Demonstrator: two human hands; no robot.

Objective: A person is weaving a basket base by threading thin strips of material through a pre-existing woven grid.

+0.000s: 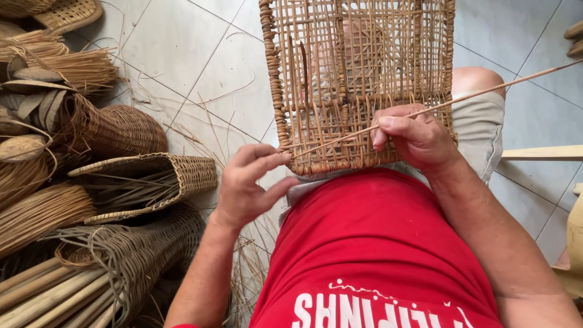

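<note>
floor: pale grey tiled floor (182, 54), strewn with loose dry fibres; it carries everything here, and the person sits over it in a red shirt and light shorts.
stock at left: heap of woven brown rattan baskets and bundled canes (91, 182), well apart from the work and nearer the left arm.
work piece: open-weave rectangular panel of tan rattan with a wrapped cane rim (358, 73), resting on the lap and tilted away from the body, its near edge just above the red shirt.
strand: long thin pale rattan strand (486, 91), its long axis running from the upper right down and leftwards across the panel's lower rows to a tip at the near left corner.
right hand: right hand (419, 136) is closed in a pinching grip on the strand, thumb on top, knuckles touching the panel's lower right part; the long free length trails off beyond it to the right.
left hand: left hand (252, 182) is loosely spread, gripping nothing; its fingertips (282, 158) sit just at the strand's tip beside the rim's near left corner.
key relation: the tip lies left of the right-hand grip, so the left hand is the nearer to it, while the right hand has the strand's length.
</note>
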